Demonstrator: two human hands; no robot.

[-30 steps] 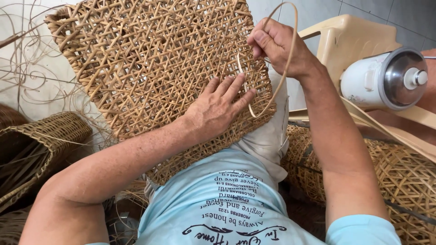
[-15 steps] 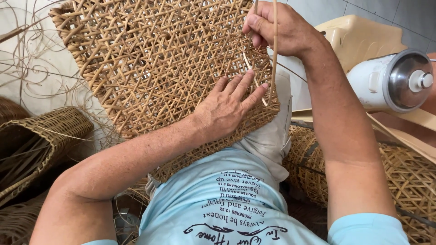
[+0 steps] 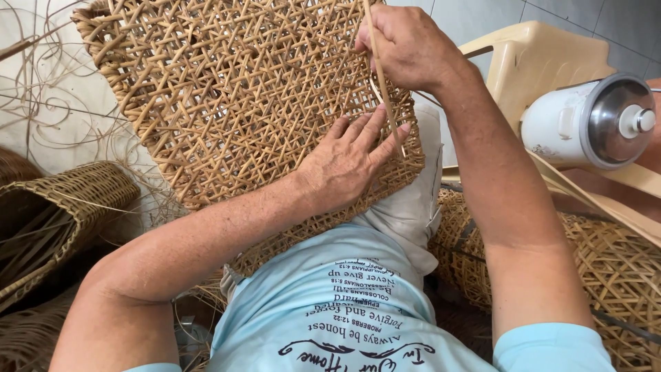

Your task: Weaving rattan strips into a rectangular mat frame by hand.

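A square woven cane panel (image 3: 227, 103) with an open lattice rests tilted on my lap. My left hand (image 3: 348, 162) lies flat on its lower right part, fingers spread and pressing the weave. My right hand (image 3: 406, 45) is at the panel's right edge, pinching a thin cane strip (image 3: 383, 83) that runs straight down from above to the weave by my left fingertips.
A woven basket (image 3: 65, 207) lies at the left, with loose cane strands (image 3: 48, 124) on the pale floor behind it. More wickerwork (image 3: 613, 269) sits at the lower right. A beige plastic chair (image 3: 530, 65) holds a white canister with a metal lid (image 3: 592, 120).
My right hand has pulled the cane strip upward, so its loop has drawn straight and taut. My left hand stayed pressed on the panel.
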